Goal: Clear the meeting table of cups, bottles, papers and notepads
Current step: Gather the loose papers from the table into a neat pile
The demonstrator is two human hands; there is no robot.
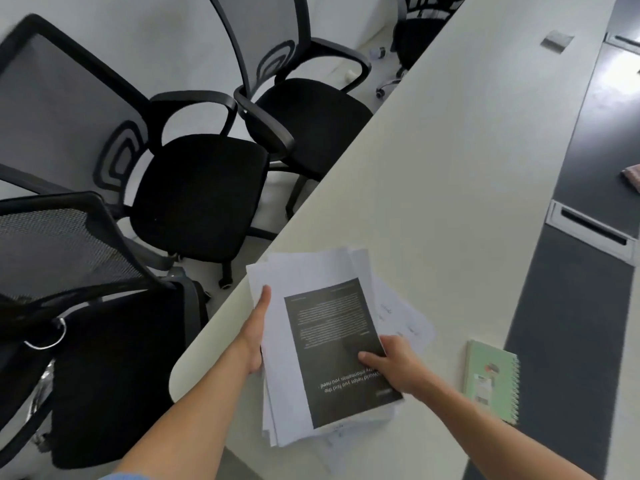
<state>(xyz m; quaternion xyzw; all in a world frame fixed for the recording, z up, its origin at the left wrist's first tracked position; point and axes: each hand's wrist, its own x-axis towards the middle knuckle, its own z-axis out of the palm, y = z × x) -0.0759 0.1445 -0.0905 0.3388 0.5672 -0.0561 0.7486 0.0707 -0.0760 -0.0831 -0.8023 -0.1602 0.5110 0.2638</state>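
A loose stack of papers (294,271) sits at the near left edge of the counter (450,168), by its rounded corner, with its lower part overhanging the edge; whether it rests on the surface or is already lifted cannot be told. A dark printed sheet (332,334) lies on top, and the white sheets below are fanned out unevenly, several poking out toward the far and right sides. The left hand (258,334) clamps the stack's left side, thumb laid along the top and the fingers hidden underneath. The right hand (391,362) pinches the lower right of the stack, thumb pressing down on the dark sheet. The step in hand looks to be gathering the papers into one bundle. To do it well, both hands should squeeze inward and tap the long edge against the counter so the strays line up, since a sheet sticking out at the right could slip free once the bundle is carried. Keeping the thumbs on top holds the slick printed sheet from sliding off. A green spiral notepad (491,382) lies flat just to the right, near the counter's dark strip (571,341), apart from the papers; it probably goes next, perhaps laid on the squared bundle. Black mesh chairs (197,188) stand along the left edge.
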